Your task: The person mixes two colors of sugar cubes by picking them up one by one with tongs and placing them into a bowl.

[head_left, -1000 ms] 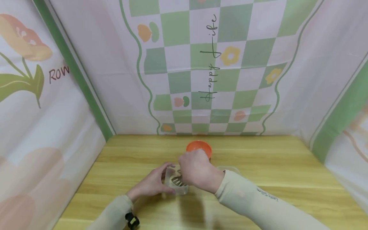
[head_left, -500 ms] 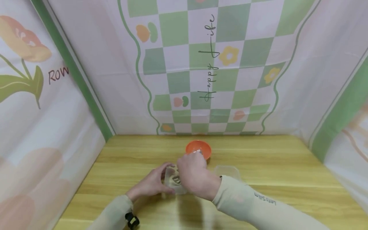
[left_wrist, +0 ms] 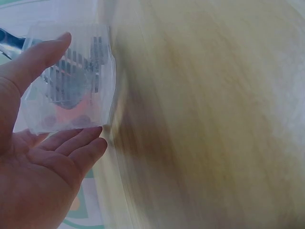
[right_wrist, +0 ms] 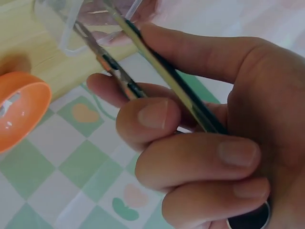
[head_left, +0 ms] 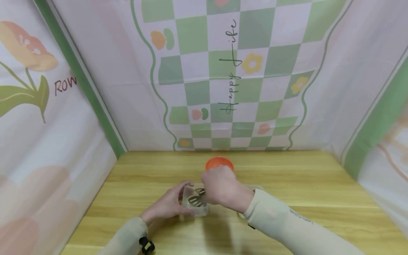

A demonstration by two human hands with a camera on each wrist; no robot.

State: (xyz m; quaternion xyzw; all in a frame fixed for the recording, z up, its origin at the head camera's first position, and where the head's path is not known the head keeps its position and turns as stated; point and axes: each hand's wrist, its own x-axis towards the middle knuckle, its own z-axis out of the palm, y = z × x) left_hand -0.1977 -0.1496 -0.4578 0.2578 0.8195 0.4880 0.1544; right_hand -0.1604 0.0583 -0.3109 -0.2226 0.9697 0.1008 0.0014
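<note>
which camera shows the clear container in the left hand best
Left wrist: it shows the clear container large and nearly whole, though the left hand covers part. The head view shows it smaller, partly hidden by the right hand; the right wrist view shows only part, cut off at the top.

Two hands (head_left: 167,202) (head_left: 223,187), one tongs (head_left: 197,201), one bowl (head_left: 220,161)

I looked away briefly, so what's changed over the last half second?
The right hand has shifted slightly rightward and forward, showing more of the tongs in the clear box. Nothing was visibly taken or released. The left hand still holds the box; the orange bowl stays put.
</note>
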